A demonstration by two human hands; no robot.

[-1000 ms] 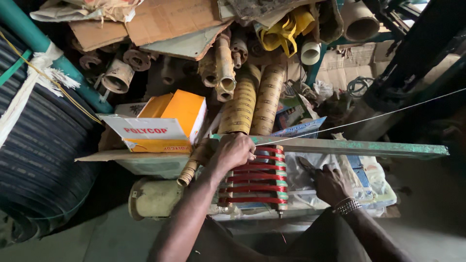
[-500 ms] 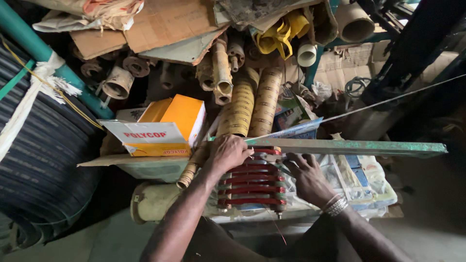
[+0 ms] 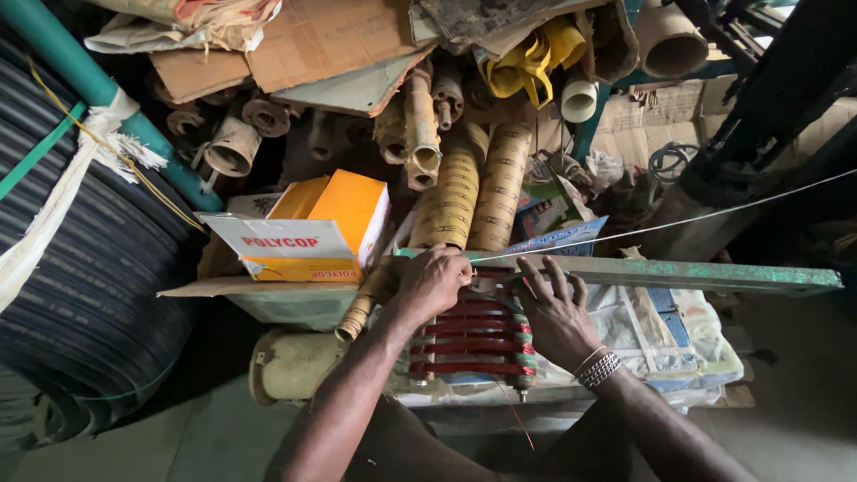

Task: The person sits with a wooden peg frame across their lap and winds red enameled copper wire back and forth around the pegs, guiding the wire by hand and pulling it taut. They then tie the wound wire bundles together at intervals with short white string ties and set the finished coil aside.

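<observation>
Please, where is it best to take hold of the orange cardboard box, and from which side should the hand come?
Probably grip the orange cardboard box across its closed far end, coming from above. Its white flap hangs open toward the person and would likely bend, and cardboard tubes crowd its right side.

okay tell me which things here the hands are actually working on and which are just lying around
In hand:
left hand, pinching the thin white wire
right hand, spread on the red coil former
green metal bar above the former

Lying about:
orange and white carton
patterned cardboard tubes
yellow strap
black ribbed roll
</observation>
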